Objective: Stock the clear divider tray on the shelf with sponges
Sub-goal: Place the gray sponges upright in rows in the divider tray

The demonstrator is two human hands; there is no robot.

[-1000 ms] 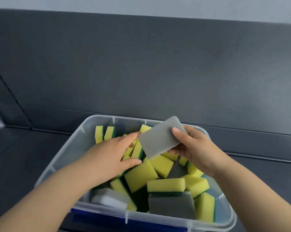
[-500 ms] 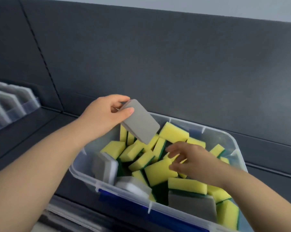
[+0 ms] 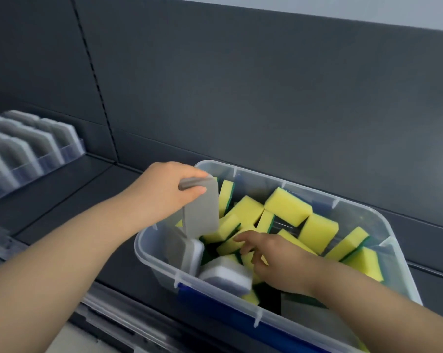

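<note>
A clear plastic bin [image 3: 363,211] sits on the dark shelf, filled with several yellow-green sponges [image 3: 288,208] and a few grey-white ones [image 3: 226,275]. My left hand [image 3: 164,192] grips a grey sponge [image 3: 201,211] by its top edge, holding it upright over the bin's left end. My right hand [image 3: 276,261] is down inside the bin with its fingers spread among the yellow sponges, holding nothing that I can see. The clear divider tray [image 3: 37,159] stands on the shelf at far left, with grey sponges upright in its slots.
A dark grey back panel [image 3: 240,98] rises behind the shelf. The shelf's front rail [image 3: 108,309] runs along the lower left. Bare shelf surface [image 3: 70,189] lies between the tray and the bin.
The grey sponge passed from my right hand to my left and now hangs upright. My right hand dropped into the bin. The view swung left, bringing the divider tray into sight.
</note>
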